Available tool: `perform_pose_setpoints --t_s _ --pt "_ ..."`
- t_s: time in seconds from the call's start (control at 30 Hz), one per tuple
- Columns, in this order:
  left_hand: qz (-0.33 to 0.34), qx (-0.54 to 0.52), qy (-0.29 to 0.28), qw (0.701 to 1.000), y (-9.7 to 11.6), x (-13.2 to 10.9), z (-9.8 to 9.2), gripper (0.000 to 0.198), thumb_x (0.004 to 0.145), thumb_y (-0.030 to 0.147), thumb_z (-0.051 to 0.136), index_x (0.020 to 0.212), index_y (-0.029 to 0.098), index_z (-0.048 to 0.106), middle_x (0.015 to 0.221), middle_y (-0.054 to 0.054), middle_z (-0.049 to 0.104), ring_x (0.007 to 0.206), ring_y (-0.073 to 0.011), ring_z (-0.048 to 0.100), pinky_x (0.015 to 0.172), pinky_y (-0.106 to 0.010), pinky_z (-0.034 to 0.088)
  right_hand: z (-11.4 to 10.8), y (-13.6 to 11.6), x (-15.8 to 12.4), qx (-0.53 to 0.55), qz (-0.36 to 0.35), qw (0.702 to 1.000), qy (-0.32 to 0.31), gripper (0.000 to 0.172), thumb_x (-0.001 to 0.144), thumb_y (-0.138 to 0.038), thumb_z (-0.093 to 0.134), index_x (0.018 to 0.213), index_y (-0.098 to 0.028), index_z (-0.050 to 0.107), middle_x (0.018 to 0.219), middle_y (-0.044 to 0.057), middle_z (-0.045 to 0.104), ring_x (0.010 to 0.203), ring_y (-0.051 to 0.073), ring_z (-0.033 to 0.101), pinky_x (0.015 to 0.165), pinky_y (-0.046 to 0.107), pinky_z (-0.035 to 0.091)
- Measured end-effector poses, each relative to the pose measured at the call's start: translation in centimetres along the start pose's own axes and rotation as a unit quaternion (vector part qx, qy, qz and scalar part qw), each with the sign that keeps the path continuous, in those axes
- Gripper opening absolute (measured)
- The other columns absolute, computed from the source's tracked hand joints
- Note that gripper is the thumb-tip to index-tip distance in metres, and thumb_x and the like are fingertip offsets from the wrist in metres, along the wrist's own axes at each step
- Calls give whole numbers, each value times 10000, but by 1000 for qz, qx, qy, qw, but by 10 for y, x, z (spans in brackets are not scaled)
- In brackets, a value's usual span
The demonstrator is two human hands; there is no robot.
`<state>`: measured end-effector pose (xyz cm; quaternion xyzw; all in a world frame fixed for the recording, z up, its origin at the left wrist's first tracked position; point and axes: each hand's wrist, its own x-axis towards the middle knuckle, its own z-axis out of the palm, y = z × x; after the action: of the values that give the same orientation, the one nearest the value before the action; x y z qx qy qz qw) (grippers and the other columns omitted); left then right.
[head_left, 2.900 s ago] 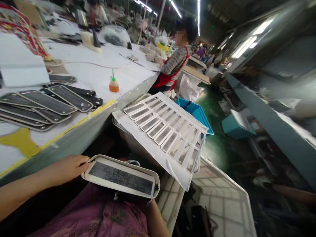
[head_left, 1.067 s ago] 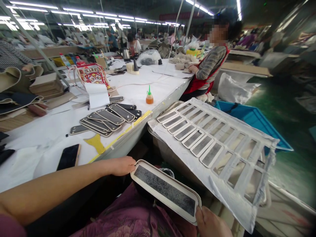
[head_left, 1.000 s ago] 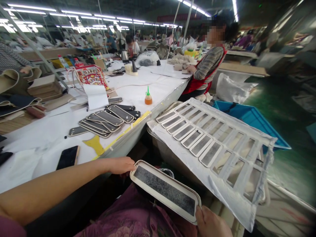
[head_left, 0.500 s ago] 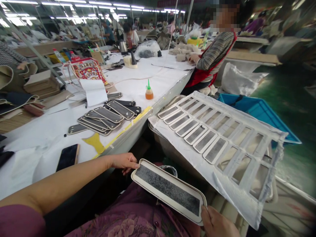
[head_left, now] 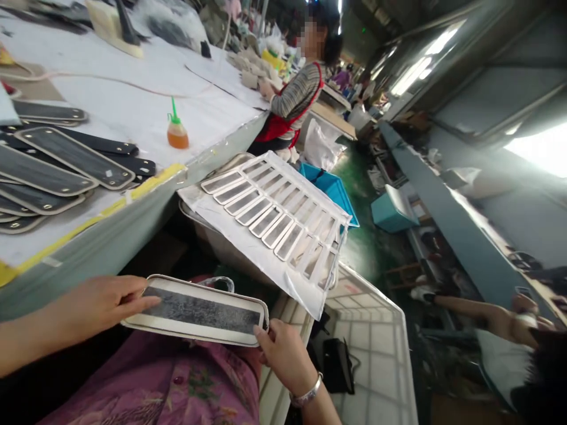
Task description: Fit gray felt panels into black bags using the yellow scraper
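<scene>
A long rounded panel (head_left: 204, 313), cream at the border with a dark strip along its middle, is held level in front of my lap. My left hand (head_left: 110, 301) is closed on its left end, with thumb and fingers pinching the edge. At the other end my right hand (head_left: 286, 357), with a bracelet on the wrist, grips the corner. A clear loop (head_left: 225, 282) shows behind the panel's upper edge. Just beyond lies a white covered frame (head_left: 225, 236) with rectangular openings; a row of similar panels (head_left: 252, 211) rests along its near side.
On the white table (head_left: 133, 109) at left lie dark riveted pieces (head_left: 75, 156) in a pile and an orange-filled bottle (head_left: 178, 133) with a green nozzle. A blue bin (head_left: 336, 195) and a white crate (head_left: 390, 330) stand right. A co-worker (head_left: 292, 100) sits beyond.
The view has swung right. The panel has turned more level, still in both hands. My left hand now overlaps further onto its left end.
</scene>
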<state>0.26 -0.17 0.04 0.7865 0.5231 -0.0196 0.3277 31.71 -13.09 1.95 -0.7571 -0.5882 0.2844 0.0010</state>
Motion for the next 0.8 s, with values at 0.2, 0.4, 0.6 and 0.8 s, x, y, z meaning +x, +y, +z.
perform_pose_setpoints --t_s 0.2,0.4,0.6,0.8 --pt "379 81 13 922 91 -2 54 439 816 349 519 1240 239 484 1319 -53 474 1082 -220 494 888 -296 375 14 1 -2 43 39 998 15 276 890 -280 384 708 -152 547 677 53 641 591 120 591 519 198 344" --pt "427 199 34 881 108 18 87 446 792 242 528 1233 178 522 1327 -88 483 869 -216 557 667 -316 428 15 -1 0 39 51 998 23 326 899 -234 321 679 -168 552 719 60 654 641 134 602 550 204 383" --pt "429 225 46 874 106 14 81 445 792 243 517 1231 167 515 1337 -80 473 849 -226 537 583 -308 398 13 -8 3 29 60 997 36 291 866 -168 341 665 -157 552 680 62 642 562 125 584 536 210 374" --pt "434 242 47 867 112 12 82 420 813 212 480 1228 167 526 1345 -99 460 848 -243 539 532 -330 383 6 -15 9 12 71 997 23 291 848 -158 346 670 -136 574 675 92 643 564 138 585 538 227 371"
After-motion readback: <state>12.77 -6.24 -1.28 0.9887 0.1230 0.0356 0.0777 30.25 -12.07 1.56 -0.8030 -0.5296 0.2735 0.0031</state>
